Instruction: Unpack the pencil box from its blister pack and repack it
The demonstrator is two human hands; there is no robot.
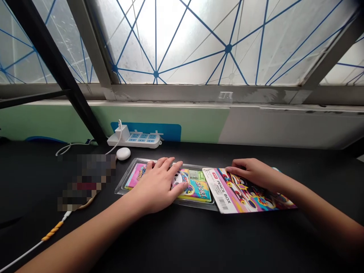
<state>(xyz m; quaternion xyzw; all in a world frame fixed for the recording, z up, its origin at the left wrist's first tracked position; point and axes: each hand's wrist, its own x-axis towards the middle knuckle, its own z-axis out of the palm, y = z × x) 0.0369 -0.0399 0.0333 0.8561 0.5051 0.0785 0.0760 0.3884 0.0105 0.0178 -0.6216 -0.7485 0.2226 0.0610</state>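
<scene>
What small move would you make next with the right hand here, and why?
Probably slide the multicoloured, flat "PENCIL BOX" card slightly rightward with the right hand, which rests on it. The card's left end appears to overlap the clear plastic tray holding the colourful flat case marked "SPORT"; the left hand, spread over the case, could steady it.

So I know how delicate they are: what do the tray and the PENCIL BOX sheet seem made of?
Tray: probably clear, glossy plastic; the dark desk shows through and its edges catch light. PENCIL BOX sheet: likely smooth printed card, looking thin and straight-edged; thin plastic is possible.
</scene>
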